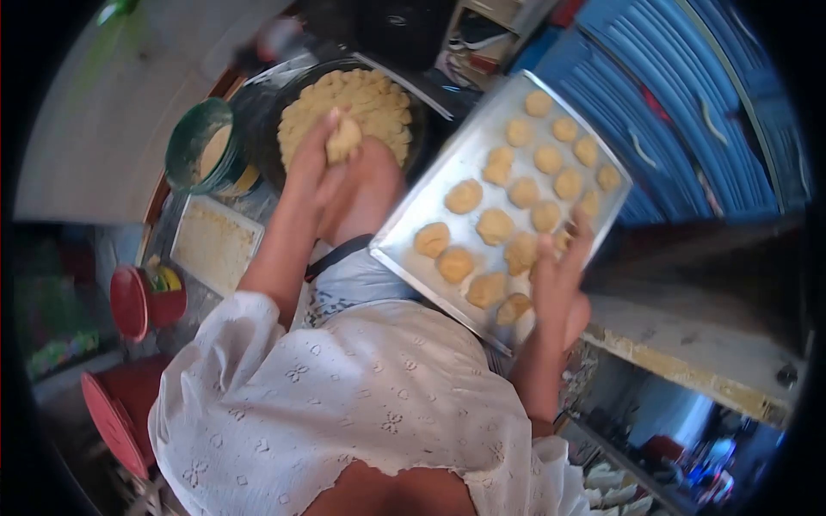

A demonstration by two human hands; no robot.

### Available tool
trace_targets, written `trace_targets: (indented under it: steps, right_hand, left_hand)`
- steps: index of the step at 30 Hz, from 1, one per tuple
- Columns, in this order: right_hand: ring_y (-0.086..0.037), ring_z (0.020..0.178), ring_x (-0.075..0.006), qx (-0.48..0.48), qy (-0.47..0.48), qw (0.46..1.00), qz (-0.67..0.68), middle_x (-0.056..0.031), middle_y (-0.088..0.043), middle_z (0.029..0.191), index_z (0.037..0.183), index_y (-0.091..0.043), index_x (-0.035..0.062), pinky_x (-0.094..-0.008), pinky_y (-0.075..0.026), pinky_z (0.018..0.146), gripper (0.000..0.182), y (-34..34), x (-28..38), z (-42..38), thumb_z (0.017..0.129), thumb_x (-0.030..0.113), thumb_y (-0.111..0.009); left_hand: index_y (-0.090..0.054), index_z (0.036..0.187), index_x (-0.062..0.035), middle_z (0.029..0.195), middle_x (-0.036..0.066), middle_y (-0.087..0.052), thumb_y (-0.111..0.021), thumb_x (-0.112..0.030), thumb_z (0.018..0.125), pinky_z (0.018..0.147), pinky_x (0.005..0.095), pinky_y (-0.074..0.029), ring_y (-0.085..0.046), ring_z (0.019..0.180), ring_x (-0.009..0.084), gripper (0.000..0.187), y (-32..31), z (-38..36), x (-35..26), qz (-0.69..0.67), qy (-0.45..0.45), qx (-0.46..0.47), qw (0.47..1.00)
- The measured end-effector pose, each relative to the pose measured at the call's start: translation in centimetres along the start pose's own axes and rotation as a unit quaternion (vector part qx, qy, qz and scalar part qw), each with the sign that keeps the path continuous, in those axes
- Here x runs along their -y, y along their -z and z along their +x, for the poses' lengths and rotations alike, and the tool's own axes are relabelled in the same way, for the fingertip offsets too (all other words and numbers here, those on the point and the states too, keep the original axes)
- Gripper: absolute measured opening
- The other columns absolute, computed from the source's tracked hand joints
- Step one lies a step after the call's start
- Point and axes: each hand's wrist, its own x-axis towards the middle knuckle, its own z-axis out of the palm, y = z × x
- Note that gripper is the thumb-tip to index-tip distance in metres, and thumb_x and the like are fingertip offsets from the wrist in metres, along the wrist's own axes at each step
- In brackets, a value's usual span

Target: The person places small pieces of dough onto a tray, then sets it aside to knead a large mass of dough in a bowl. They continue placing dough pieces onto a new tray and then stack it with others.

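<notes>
My left hand (pixel 320 163) is closed around a dough ball (pixel 343 140), above a round dark basin heaped with dough pieces (pixel 379 96). Across my lap lies a slanted metal baking tray (pixel 403 225) bearing several rows of rounded dough balls (pixel 495 226). Over the tray's near right side, my right hand (pixel 559 279) has its fingers stretched out and apart. Its fingertips are right beside dough balls at the edge, and the hand hides part of that side.
Left of the basin stands a green bucket (pixel 182 142) with pale contents. Below it is a shallow, crusted rectangular tray (pixel 215 242). Red buckets (pixel 129 303) stand further left. Blue slatted cabinet doors (pixel 637 95) rise at the right, above a worn wooden ledge (pixel 688 365).
</notes>
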Motion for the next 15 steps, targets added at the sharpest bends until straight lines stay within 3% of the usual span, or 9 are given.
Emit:
trace_targets:
  steps: [2,3,5,9,11,12,14,15]
  right_hand:
    - [-0.042,0.121,-0.0273,-0.031,0.005,0.999,-0.043,-0.0135,-0.041,0.135,0.14,-0.034,0.0058,-0.0389,-0.034,0.101,0.056,1.6,-0.8,0.2,0.091,0.026,-0.054]
    - [-0.042,0.12,-0.0259,-0.024,-0.029,0.998,-0.046,-0.0141,-0.04,0.136,0.139,-0.034,0.0041,-0.0374,-0.031,0.103,0.056,2.4,-0.7,0.1,0.091,0.023,-0.055]
    - [-0.042,0.117,-0.0242,-0.071,-0.012,0.997,-0.013,-0.0134,-0.04,0.135,0.138,-0.037,0.0031,-0.036,-0.033,0.1,0.056,3.4,-4.7,-0.1,0.089,0.019,-0.058]
    - [-0.043,0.114,-0.0186,-0.103,-0.039,0.994,0.001,-0.0106,-0.042,0.134,0.137,-0.039,0.0053,-0.0316,-0.037,0.096,0.05,3.8,-6.7,-1.4,0.092,0.014,-0.057]
    - [-0.046,0.105,-0.0152,-0.1,-0.058,0.993,0.028,-0.0085,-0.045,0.128,0.136,-0.04,0.0047,-0.029,-0.039,0.092,0.048,3.7,-7.4,-2.0,0.092,0.012,-0.057]
    - [-0.046,0.105,-0.0152,-0.104,-0.059,0.993,0.024,-0.0085,-0.045,0.128,0.136,-0.04,0.0047,-0.029,-0.039,0.092,0.048,3.4,-7.1,-2.1,0.092,0.012,-0.057]
    - [-0.048,0.096,-0.012,-0.067,-0.061,0.995,0.031,-0.0067,-0.048,0.124,0.135,-0.041,0.0038,-0.0263,-0.041,0.088,0.047,2.5,-6.4,-2.7,0.092,0.013,-0.057]
    - [-0.048,0.091,-0.011,-0.06,-0.05,0.997,-0.002,-0.0068,-0.05,0.121,0.134,-0.042,0.0031,-0.0248,-0.041,0.084,0.046,2.2,-6.1,-2.7,0.092,0.014,-0.058]
  left_hand:
    - [-0.047,0.126,-0.0065,0.101,0.006,-0.058,-0.053,-0.029,0.094,0.065,0.0275,-0.051,-0.058,0.085,0.0174,0.039,4.7,4.1,-1.8,-0.001,-0.045,-0.015,0.999]
    - [-0.047,0.126,-0.0065,0.101,0.006,-0.058,-0.053,-0.029,0.094,0.065,0.0275,-0.051,-0.058,0.085,0.0174,0.039,6.7,6.1,-2.1,-0.004,-0.058,-0.028,0.998]
    - [-0.049,0.124,-0.0069,0.102,0.006,-0.058,-0.058,-0.034,0.091,0.071,0.0311,-0.049,-0.057,0.09,0.0183,0.043,10.1,9.3,-2.6,0.029,-0.073,-0.136,0.988]
    - [-0.053,0.119,-0.0107,0.111,0.006,-0.054,-0.061,-0.044,0.086,0.08,0.0401,-0.045,-0.054,0.097,0.0204,0.048,11.5,12.5,-2.4,0.102,-0.02,-0.204,0.973]
    - [-0.055,0.116,-0.0077,0.114,0.006,-0.056,-0.061,-0.045,0.084,0.089,0.0378,-0.044,-0.055,0.101,0.0227,0.05,13.0,15.5,-0.4,0.265,-0.099,-0.213,0.935]
    - [-0.055,0.116,-0.0077,0.114,0.006,-0.056,-0.061,-0.045,0.084,0.089,0.0378,-0.044,-0.055,0.101,0.0227,0.05,12.2,16.3,-0.3,0.264,-0.096,-0.21,0.937]
    - [-0.051,0.123,-0.005,0.122,0.009,-0.052,-0.06,-0.043,0.085,0.093,0.0392,-0.043,-0.053,0.108,0.0254,0.055,8.9,17.9,0.6,0.32,0.075,-0.079,0.941]
    - [-0.051,0.123,-0.005,0.122,0.009,-0.052,-0.06,-0.043,0.085,0.093,0.0392,-0.043,-0.053,0.108,0.0254,0.055,7.6,19.0,1.8,0.318,0.08,-0.073,0.942]
